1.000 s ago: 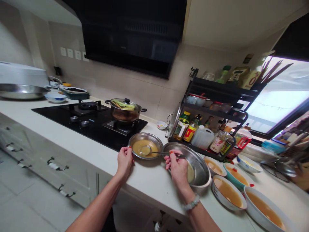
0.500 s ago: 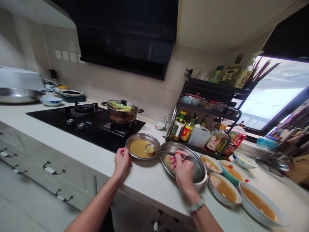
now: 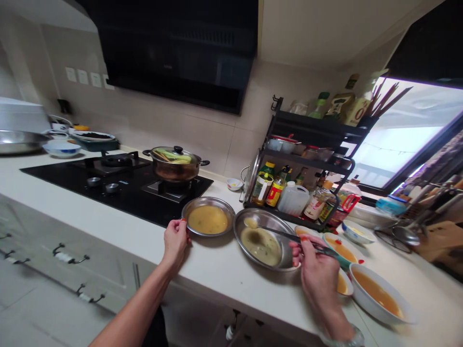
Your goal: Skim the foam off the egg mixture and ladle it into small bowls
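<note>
My left hand (image 3: 175,239) pinches the near rim of a round steel plate (image 3: 208,216) that holds yellow liquid and sits on the counter beside the hob. My right hand (image 3: 318,272) is closed on the handle of a metal ladle (image 3: 275,232). The ladle's bowl rests at the far side of a wider steel basin (image 3: 263,237), which holds a pool of the same yellowish liquid. The plate and the basin stand side by side, nearly touching.
Several bowls of yellow liquid (image 3: 376,292) line the counter to the right. A black rack of bottles (image 3: 289,193) stands behind the basin. A lidded pot (image 3: 175,164) sits on the black hob (image 3: 108,180). The white counter edge (image 3: 231,289) runs in front.
My right hand has drawn the ladle out of the left plate and over into the wider basin, moving right and nearer. My left hand stays on the plate's rim. The view has panned right.
</note>
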{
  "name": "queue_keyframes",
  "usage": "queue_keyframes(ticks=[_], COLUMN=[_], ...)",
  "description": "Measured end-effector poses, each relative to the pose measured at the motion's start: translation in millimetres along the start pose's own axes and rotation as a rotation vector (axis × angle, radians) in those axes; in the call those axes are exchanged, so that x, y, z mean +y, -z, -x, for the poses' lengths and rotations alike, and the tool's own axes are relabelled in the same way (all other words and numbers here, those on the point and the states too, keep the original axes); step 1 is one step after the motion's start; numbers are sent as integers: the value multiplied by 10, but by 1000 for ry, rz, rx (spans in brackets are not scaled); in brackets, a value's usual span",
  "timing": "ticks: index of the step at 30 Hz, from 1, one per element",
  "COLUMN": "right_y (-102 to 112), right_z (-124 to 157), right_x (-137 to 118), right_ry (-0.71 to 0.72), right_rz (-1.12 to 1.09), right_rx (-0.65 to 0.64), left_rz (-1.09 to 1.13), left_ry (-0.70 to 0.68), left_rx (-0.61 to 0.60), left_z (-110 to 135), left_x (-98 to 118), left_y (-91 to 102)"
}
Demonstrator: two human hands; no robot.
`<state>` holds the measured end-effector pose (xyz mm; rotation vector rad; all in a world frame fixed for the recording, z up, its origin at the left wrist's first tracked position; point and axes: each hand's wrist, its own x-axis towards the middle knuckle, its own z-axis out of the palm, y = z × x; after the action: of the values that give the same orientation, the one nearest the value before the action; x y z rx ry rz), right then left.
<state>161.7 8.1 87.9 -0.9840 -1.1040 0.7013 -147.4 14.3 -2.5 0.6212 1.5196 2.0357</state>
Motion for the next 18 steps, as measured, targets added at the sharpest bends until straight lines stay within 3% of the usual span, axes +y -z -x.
queue_keyframes(ticks=[6,9,11,13,18], right_y=[314,330,265,136,-381], right_z=[117,167,203,249,353], right_x=[112,81,41,20,111], right_ry=[278,544,635,600,339], right_rz=[324,418,420,350,127], right_rx=[-159,-251,-264,-259,-345], left_rz=[11,5,6,8,7], left_ry=[-1,0,1,5,12], left_rx=[17,19,17,17,20], left_z=[-40,-56,-47,-28,0], left_x=[-56,-77,-62,-35,8], left_y=[3,5,3,-1,-15])
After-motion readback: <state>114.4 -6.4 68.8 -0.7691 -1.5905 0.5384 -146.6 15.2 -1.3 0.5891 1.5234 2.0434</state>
